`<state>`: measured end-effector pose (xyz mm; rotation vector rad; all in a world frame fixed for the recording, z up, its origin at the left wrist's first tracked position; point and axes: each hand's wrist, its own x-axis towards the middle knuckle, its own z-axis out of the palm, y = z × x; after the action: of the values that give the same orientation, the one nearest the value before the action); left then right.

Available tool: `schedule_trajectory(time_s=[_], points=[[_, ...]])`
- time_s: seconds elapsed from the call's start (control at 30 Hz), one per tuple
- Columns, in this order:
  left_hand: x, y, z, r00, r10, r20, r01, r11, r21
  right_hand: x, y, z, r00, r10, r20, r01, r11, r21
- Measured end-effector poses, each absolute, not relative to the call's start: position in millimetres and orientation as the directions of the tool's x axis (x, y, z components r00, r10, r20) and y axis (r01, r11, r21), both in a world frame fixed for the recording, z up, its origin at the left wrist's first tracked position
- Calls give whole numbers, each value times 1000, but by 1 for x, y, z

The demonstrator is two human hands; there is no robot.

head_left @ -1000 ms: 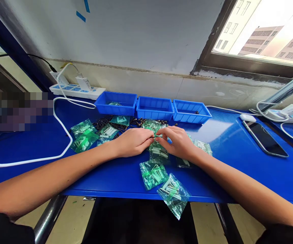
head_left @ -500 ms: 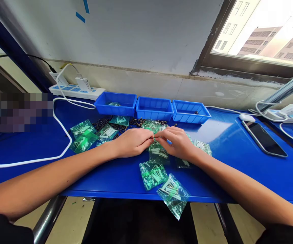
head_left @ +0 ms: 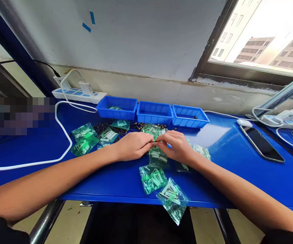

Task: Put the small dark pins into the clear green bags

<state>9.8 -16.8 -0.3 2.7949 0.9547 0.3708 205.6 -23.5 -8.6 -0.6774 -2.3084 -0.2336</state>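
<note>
Between my two hands is a small, thin dark piece, too small to tell its kind. My left hand is closed, pinching its left end between thumb and fingers. My right hand pinches the other end, fingertips close to the left ones. Under and around the hands lie green-tinted clear packets with white and metallic pins or screws inside. Two more packets lie nearer me, one hanging over the table edge. Behind my left hand, several packets rest beside a pile of small dark parts.
Three blue bins stand along the wall: the left bin holds a packet, the middle bin stands beside it, the right bin has a small dark part. A white cable crosses the left side. A phone lies right, near power strips.
The view has tilted slightly, so the scene sits a little lower. Both hands stay together at the thin dark piece, with the right fingers shifted slightly.
</note>
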Motion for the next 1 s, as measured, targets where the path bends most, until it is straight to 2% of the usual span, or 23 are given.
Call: schedule_trajectory(time_s=[0.2,0.5,0.77,1.0], points=[[10,-17,0,764,620,180,577,-780,242,204,-25,-8,-602,421,679,525,849,-61],[10,-16,-1,769,615,173,576,-785,229,205,-24,-9,-635,368,679,486,874,-20],[10,-17,0,771,613,175,572,-786,235,204,-27,-6,-625,424,655,524,850,-50],[10,-16,0,770,615,172,571,-783,246,204,-27,-7,-612,416,673,536,844,-34]])
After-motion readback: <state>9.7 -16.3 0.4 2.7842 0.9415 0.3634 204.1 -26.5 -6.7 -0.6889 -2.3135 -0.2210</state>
